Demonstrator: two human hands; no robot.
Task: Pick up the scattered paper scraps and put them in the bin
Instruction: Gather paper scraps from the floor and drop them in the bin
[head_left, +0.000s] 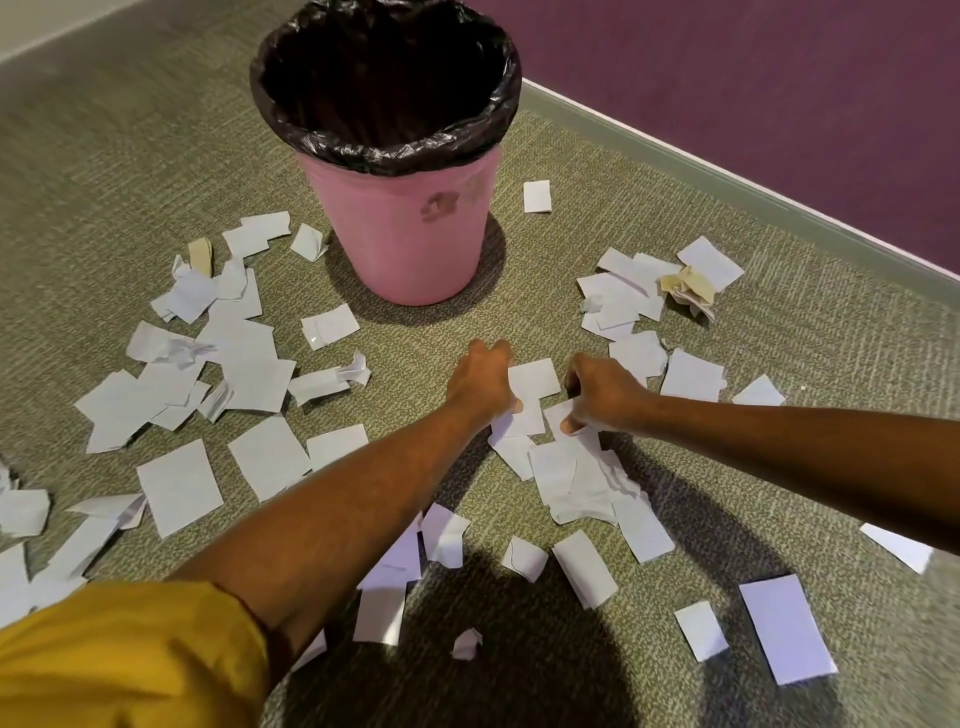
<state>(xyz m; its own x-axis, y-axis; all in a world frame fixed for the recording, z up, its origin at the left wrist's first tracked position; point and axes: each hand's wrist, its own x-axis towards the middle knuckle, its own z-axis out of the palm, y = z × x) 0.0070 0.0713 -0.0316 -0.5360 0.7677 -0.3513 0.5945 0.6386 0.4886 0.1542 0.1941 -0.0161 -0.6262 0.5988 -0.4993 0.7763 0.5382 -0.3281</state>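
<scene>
A pink bin (410, 228) with a black liner (384, 150) stands upright on the carpet, its mouth open. Several white paper scraps lie scattered all around it. My left hand (480, 382) and my right hand (602, 397) are down on the floor in front of the bin, on either side of a small pile of scraps (535, 387). The fingers of both hands are curled onto the paper, the left on the pile's left edge, the right pinching a scrap (558, 415) with the thumb. More scraps (576, 478) trail towards me from the pile.
A big cluster of scraps (208, 364) lies left of the bin and another with a crumpled yellowish piece (688, 288) to the right. A purple wall (779, 104) with a pale skirting strip runs along the right. My shadow covers the near carpet.
</scene>
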